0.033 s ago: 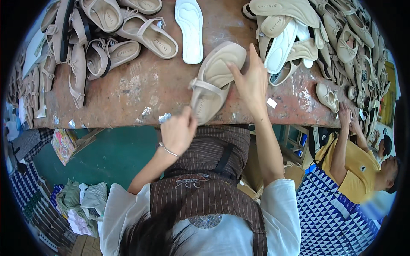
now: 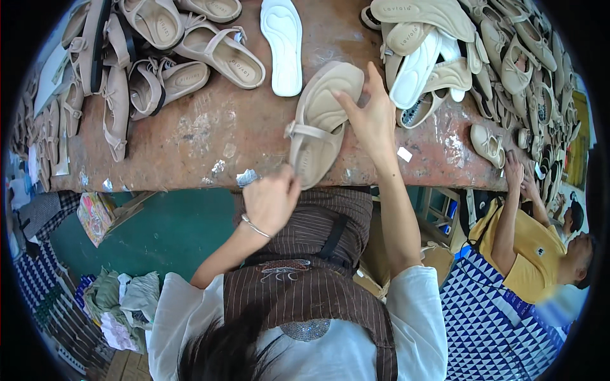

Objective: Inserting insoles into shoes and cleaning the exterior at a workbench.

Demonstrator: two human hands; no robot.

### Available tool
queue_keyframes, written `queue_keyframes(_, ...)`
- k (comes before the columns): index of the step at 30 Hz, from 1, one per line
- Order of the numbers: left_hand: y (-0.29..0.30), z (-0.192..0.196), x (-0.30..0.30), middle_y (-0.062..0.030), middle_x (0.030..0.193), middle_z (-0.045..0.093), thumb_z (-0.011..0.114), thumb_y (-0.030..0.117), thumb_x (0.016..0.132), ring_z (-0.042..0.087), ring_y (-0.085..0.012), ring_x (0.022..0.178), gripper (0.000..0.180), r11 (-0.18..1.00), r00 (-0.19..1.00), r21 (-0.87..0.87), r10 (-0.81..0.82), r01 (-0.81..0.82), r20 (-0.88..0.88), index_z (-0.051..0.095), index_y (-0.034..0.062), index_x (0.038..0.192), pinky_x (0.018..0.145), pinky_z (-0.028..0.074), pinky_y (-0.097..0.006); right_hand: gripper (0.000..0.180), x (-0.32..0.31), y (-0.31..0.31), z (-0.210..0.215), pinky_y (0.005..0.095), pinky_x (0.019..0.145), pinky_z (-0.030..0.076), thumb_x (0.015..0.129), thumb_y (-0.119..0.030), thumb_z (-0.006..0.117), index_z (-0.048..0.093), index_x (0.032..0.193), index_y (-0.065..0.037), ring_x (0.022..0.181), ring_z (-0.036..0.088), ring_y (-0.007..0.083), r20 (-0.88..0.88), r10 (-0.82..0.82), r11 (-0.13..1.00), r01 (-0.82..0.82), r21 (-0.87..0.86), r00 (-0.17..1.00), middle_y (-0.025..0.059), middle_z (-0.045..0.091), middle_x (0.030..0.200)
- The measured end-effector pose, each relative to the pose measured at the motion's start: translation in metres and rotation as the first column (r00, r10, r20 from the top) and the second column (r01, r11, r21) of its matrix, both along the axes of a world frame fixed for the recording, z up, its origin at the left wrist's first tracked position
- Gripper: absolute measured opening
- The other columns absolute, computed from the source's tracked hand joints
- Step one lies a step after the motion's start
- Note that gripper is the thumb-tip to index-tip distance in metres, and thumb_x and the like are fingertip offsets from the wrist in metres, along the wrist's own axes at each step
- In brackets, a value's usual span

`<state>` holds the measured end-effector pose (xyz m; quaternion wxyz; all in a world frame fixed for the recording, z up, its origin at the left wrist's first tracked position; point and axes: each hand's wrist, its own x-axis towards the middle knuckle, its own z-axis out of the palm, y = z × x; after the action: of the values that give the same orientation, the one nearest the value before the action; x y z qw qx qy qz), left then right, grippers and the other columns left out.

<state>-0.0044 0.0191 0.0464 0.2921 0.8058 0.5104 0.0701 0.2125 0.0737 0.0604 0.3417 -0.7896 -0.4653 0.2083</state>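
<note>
A beige strap shoe (image 2: 318,108) rests at the table's front edge in front of me, toe pointing away, its padded insole facing up. My right hand (image 2: 373,117) grips the toe end from the right, its thumb lying on the insole and its index finger stretched upward. At the heel, my left hand (image 2: 272,200) is closed with its fingertips against the shoe's edge; the exact pinch is hidden. Just beyond the shoe lies a loose white insole (image 2: 283,47).
Beige shoes (image 2: 168,76) are heaped at the left. More shoes (image 2: 515,57) pile up at the right, near stacked beige and white insoles (image 2: 419,60). A co-worker in a yellow shirt (image 2: 518,254) works at the right end of the worn table (image 2: 197,136).
The shoe's heel has swung slightly to the right, and my left hand has moved right with it. My right hand has barely shifted.
</note>
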Motion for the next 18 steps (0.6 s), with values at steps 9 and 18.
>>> queue_keyframes(9,-0.026,-0.042,0.029,-0.0203,0.140,0.050,0.063,0.028,0.084,0.040,-0.0398,0.136,0.059,0.887,0.914,0.219,-0.393,0.407,-0.106,0.053,-0.0031,0.134,0.116,0.023,-0.061,0.035,-0.063,-0.098,-0.012,0.0627,0.114,0.025,0.075,-0.001,0.067,0.057,0.107,0.004,0.125,0.056,0.0402,0.289,0.406,0.910,-0.412,-0.043,0.867,0.0295,0.056,0.131)
queue_keyframes(18,-0.023,-0.041,0.028,-0.0286,0.146,0.040,0.055,0.012,0.086,0.029,-0.0400,0.145,0.054,0.932,0.943,0.151,-0.333,0.328,0.006,0.048,-0.0145,0.133,0.117,0.029,-0.052,0.026,-0.052,-0.004,-0.041,0.0547,0.116,0.027,0.081,-0.003,0.055,0.060,0.106,0.002,0.095,0.064,0.0312,0.461,0.382,0.924,-0.346,-0.165,0.801,0.0191,0.062,0.099)
